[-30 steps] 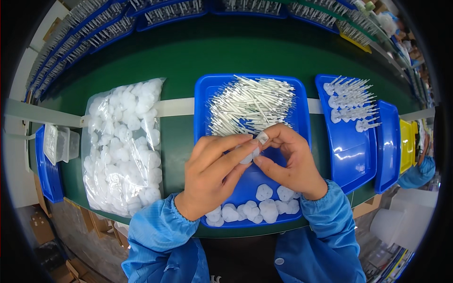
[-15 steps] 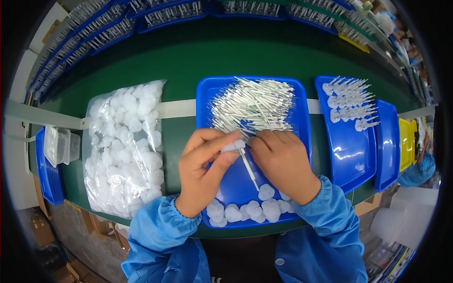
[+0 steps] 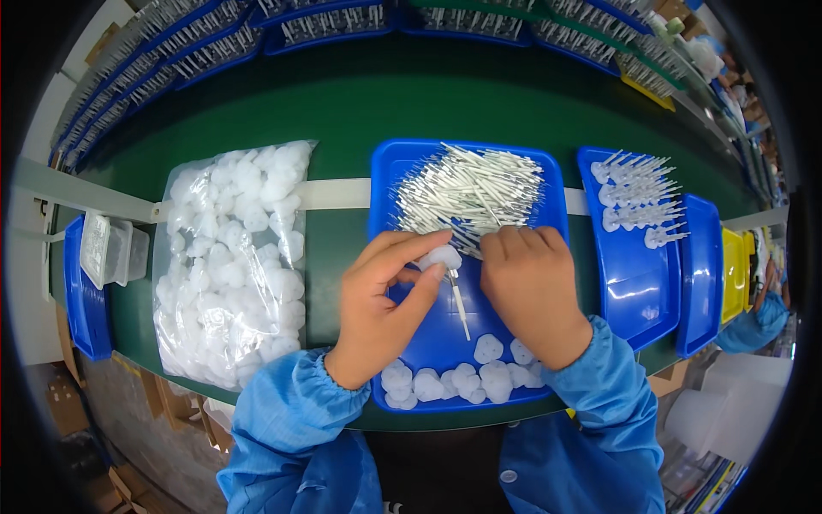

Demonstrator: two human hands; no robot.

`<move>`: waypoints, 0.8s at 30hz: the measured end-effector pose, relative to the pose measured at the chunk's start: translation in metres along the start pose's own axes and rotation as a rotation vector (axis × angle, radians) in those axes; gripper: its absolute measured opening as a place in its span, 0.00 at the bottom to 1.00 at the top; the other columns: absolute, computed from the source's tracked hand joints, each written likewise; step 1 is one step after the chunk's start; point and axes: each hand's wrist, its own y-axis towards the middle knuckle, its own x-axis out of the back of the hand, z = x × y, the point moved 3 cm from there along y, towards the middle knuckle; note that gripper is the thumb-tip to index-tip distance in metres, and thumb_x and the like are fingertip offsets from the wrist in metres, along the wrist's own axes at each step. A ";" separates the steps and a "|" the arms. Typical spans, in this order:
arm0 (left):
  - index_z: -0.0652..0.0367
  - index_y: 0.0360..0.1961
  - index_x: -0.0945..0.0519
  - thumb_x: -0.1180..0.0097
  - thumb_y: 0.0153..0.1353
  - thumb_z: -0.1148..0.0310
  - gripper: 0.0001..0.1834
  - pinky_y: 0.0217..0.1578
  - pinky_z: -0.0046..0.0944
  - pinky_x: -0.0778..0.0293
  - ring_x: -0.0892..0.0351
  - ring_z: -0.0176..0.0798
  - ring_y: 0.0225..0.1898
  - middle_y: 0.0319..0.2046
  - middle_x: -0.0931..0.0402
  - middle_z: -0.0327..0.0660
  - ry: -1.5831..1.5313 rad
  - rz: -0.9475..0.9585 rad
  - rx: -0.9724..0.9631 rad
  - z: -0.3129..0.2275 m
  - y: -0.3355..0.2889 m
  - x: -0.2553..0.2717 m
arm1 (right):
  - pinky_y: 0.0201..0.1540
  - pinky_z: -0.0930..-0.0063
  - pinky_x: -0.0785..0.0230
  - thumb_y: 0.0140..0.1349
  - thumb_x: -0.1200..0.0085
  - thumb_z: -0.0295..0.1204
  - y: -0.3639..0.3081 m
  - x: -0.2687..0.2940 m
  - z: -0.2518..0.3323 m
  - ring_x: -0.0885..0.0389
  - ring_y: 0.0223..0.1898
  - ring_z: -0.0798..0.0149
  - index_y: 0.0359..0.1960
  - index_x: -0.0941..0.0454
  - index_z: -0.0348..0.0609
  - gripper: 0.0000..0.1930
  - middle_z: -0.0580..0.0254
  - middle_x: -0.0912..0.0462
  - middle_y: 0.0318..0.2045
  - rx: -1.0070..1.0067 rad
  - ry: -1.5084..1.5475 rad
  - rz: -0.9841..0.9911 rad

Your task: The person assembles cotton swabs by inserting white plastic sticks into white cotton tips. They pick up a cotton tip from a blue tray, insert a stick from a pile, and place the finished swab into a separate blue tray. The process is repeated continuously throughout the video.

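Observation:
My left hand (image 3: 385, 295) pinches a translucent white, rounded-lobed plastic piece (image 3: 442, 256) between thumb and fingers. A thin white rod (image 3: 461, 310) with a metallic upper part hangs down from that piece. To its right, my right hand (image 3: 533, 287) is closed, knuckles up, by the near edge of a pile of white rods (image 3: 471, 193). Its fingertips are hidden, so I cannot tell what they hold. Both hands are over a blue tray (image 3: 562, 218). Several loose lobed plastic pieces (image 3: 465, 379) lie along the tray's near side.
A clear bag (image 3: 231, 265) full of white plastic pieces lies to the left on the green table (image 3: 342, 111). At the right, a blue tray (image 3: 638, 295) holds rows of pieces with rods attached. Racked trays of rods (image 3: 334, 26) line the back. Clear containers (image 3: 111, 253) stand far left.
My right hand has drawn a little to the right, away from the left hand. The plastic piece in my left hand has turned and shows more of its lobed face.

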 end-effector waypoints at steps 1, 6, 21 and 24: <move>0.70 0.66 0.16 0.39 0.74 0.85 0.20 0.52 0.31 0.15 0.15 0.36 0.56 0.57 0.21 0.45 -0.030 -0.014 0.013 0.001 -0.001 0.000 | 0.45 0.62 0.25 0.56 0.33 0.28 0.001 0.001 -0.008 0.14 0.37 0.60 0.34 0.18 0.46 0.06 0.64 0.16 0.32 -0.026 0.090 0.002; 0.65 0.65 0.14 0.38 0.73 0.85 0.21 0.48 0.30 0.14 0.15 0.35 0.54 0.57 0.21 0.45 -0.044 -0.058 0.041 -0.004 -0.001 -0.001 | 0.42 0.66 0.26 0.51 0.30 0.21 -0.002 0.010 -0.029 0.17 0.34 0.61 0.37 0.18 0.42 0.12 0.63 0.17 0.33 -0.138 0.615 -0.166; 0.65 0.68 0.15 0.40 0.72 0.86 0.24 0.46 0.28 0.18 0.17 0.33 0.52 0.56 0.21 0.44 0.049 0.049 0.071 -0.010 0.000 -0.003 | 0.47 0.70 0.14 0.64 0.36 0.15 -0.023 -0.003 -0.015 0.07 0.42 0.64 0.48 0.19 0.36 0.12 0.53 0.10 0.42 -0.122 1.558 -0.140; 0.64 0.67 0.15 0.39 0.71 0.86 0.24 0.47 0.29 0.16 0.16 0.33 0.52 0.55 0.21 0.44 0.037 0.048 0.071 -0.010 0.001 -0.003 | 0.45 0.71 0.14 0.65 0.30 0.16 -0.018 -0.002 -0.011 0.06 0.40 0.66 0.48 0.15 0.35 0.12 0.54 0.08 0.40 -0.202 1.394 -0.096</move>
